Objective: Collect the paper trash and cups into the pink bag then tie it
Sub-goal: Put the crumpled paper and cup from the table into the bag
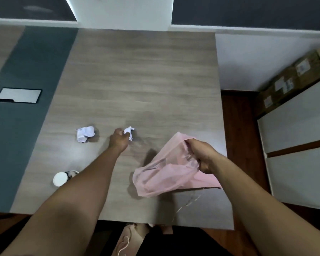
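My right hand (201, 156) grips the rim of a thin pink plastic bag (166, 174), which hangs open toward the left just above the wooden table (146, 74). My left hand (119, 138) reaches forward, its fingers closing on a small crumpled white paper (129, 131) on the table. A bigger crumpled paper ball (85, 134) lies to the left of that hand. A white paper cup (60, 178) lies on its side near the table's front left, partly hidden by my left forearm.
A dark grey strip with a rectangular cable hatch (18, 95) runs along the table's left side. Cardboard boxes (292, 80) rest on white cabinets at the right. A beige bag (129, 237) sits on the floor below the table's front edge.
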Motion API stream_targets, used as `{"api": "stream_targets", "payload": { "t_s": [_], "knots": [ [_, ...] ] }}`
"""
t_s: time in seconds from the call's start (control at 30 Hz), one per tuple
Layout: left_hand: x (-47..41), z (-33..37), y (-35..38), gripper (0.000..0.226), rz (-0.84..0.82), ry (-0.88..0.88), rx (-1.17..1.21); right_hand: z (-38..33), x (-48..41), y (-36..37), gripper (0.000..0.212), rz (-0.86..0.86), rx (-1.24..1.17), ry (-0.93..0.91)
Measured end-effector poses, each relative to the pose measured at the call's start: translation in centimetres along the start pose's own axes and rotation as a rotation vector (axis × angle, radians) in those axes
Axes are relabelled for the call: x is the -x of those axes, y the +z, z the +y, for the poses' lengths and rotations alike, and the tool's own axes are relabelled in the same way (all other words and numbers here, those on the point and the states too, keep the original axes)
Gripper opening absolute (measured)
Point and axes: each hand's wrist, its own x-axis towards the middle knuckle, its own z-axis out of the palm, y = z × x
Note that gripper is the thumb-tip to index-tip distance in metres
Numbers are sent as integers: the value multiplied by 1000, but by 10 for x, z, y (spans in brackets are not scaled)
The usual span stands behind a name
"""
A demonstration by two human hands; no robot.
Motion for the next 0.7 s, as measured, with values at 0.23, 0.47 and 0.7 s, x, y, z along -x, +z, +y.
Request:
{"api": "stream_targets", "payload": {
  "t_s": [0.23,0.47,0.7],
  "knots": [
    [-30,-37,56,56,19,334,-282,-6,-12,-1,75,-106,99,69],
    [3,-38,59,18,11,225,-12,0,-3,6,54,23,199,-5],
    [92,-15,5,44,-463,50,826,11,14,48,41,134,173,-184]
  ]
}}
